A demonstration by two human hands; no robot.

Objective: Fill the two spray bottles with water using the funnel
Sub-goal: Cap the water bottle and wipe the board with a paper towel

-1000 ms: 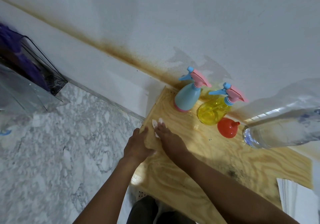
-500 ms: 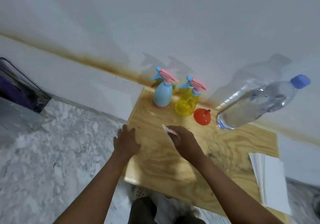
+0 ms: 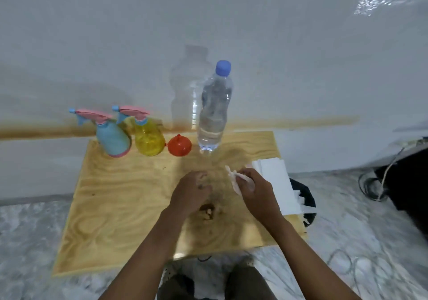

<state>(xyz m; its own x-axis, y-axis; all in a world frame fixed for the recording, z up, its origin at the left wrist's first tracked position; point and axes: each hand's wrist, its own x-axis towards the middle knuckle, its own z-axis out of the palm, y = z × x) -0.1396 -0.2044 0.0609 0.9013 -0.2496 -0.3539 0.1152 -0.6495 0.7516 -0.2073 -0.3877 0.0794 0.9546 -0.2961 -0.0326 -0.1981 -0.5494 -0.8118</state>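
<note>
A blue spray bottle (image 3: 112,140) and a yellow spray bottle (image 3: 149,138), both with pink trigger heads on, stand at the back left of a wooden board (image 3: 120,197). An orange funnel (image 3: 179,145) lies beside the yellow one. A capped clear water bottle (image 3: 214,107) stands upright to the funnel's right. My right hand (image 3: 251,187) is closed on a crumpled white tissue (image 3: 234,180) near the board's right side. My left hand (image 3: 191,192) rests on the board with its fingers curled, holding nothing, just above a brown stain (image 3: 208,209).
A stack of white paper (image 3: 278,184) lies on the board's right edge. A dark object (image 3: 305,195) sits behind it on the marble floor. Cables (image 3: 379,184) and a black item lie at the far right. The wall runs just behind the bottles.
Both hands have shifted from the board's left side to its right middle, the right still holding the tissue. The camera view has swung right, bringing the whole water bottle and paper stack into view.
</note>
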